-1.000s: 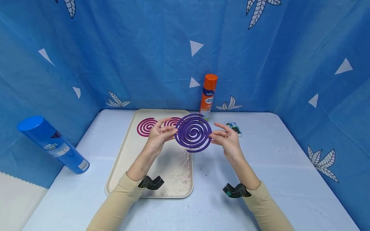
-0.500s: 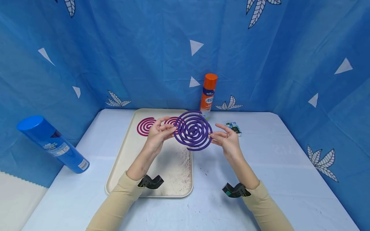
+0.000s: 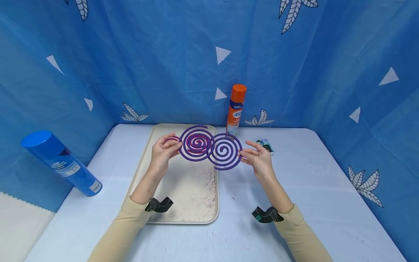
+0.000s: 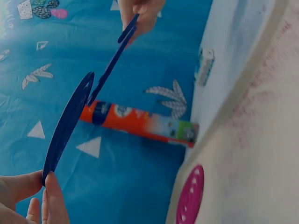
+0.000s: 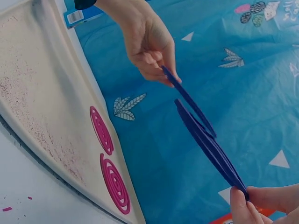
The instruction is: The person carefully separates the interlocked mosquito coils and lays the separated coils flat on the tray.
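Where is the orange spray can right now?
In the head view, the orange spray can stands upright at the back of the table, against the blue cloth wall, just right of the tray.

Bright even light, soft shadows, wide-angle distortion

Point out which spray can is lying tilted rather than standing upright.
The blue spray can at the far left leans tilted against the backdrop; the orange-capped can stands upright behind the tray.

Blue leaf-print cloth walls (image 3: 163, 54); pale blue table (image 3: 311, 189); even light.
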### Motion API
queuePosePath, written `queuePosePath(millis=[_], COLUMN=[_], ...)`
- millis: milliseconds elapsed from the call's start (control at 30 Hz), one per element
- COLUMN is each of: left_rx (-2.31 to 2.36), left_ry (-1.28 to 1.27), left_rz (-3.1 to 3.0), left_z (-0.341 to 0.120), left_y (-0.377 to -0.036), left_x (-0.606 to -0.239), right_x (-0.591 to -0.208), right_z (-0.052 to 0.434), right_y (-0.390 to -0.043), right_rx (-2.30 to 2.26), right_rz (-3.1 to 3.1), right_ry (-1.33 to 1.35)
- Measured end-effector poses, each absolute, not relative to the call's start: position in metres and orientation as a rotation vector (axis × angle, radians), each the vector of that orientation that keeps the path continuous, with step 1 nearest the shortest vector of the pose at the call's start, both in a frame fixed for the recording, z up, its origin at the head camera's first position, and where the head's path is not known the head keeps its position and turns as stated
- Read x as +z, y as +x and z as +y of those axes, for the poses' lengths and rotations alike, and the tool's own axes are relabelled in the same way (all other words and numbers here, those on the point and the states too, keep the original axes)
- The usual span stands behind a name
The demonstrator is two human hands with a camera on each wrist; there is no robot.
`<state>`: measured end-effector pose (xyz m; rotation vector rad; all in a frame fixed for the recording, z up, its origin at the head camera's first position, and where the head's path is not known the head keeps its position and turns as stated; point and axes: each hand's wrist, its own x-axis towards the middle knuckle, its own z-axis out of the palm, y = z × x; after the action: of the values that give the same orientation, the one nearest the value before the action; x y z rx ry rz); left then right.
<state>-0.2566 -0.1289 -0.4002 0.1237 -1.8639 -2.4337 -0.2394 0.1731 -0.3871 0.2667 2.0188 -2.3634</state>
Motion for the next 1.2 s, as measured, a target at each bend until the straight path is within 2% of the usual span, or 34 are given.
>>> queuePosePath(millis=[167,500,733,1000,1200], left_rx=[-2.412,-2.324,-2.228,-1.668,-1.679], left_ry=[0.256,0.352,0.390,0.298,0.325], left_rz=[-1.943,-2.188,-2.289,-2.647,-2.691], left_z=[-0.163,-0.225,-0.242,-0.257,-0.258], left_y=[-0.254,-0.245,-0.242,-0.243,-0.242], left_x=[-0.410,-0.444,-0.463,-0.466,-0.467], right_x=[-0.392,-0.400,-0.412,-0.431,-0.451], right_z=[0.171,0.165,0.160,0.144,0.122], right_y=[-0.241,-0.247,-0.249,-0.249,-0.251], right_rx=[-2.356,-2.302,-2.248,-2.235,-2.224], right_rz=[2.025,2.046,2.056,2.068,2.045], right_ry=[0.300,0.331,0.340,0.277,0.195])
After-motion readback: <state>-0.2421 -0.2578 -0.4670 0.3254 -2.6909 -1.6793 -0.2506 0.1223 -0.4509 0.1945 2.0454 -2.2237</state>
